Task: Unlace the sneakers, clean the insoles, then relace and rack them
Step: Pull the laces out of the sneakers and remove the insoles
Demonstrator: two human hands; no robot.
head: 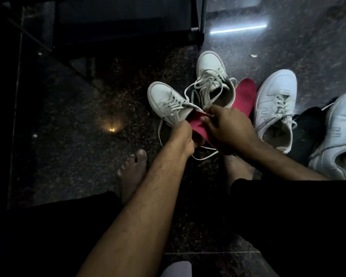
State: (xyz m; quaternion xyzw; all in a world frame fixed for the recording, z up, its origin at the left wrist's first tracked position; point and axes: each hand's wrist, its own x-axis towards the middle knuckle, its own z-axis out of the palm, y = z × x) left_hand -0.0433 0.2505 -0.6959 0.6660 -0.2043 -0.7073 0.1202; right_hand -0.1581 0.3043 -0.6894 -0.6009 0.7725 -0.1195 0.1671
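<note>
Several white sneakers lie on the dark floor. The nearest one has a red insole half out of its opening. My left hand grips this sneaker at its heel. My right hand pinches the red insole and lies over its rear part. Just behind stands a second sneaker with loose laces, and a second red insole leans beside it. Two more white laced sneakers lie to the right.
A black cloth or insole lies between the two right sneakers. My bare feet rest on the speckled stone floor. A dark rack or cabinet with a metal leg stands at the back.
</note>
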